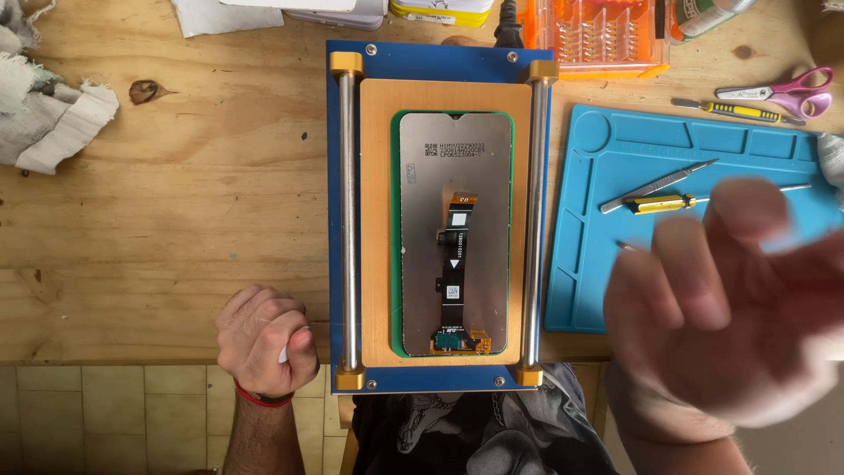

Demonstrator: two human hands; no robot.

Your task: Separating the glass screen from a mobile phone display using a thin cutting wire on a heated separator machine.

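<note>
The table (158,229) is raw, knotty wood. The blue fixture (440,62) carries 2 polished metal rods (347,220) and a matt tan pad (376,220). The work mat (580,290) looks rubbery. Frayed cloth (53,123) lies nearby.

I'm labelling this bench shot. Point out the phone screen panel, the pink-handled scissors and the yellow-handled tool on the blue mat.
phone screen panel (420,229): head view, bare grey back.
pink-handled scissors (807,92): head view, pink handle loop.
yellow-handled tool (659,204): head view, yellow handle.
</note>
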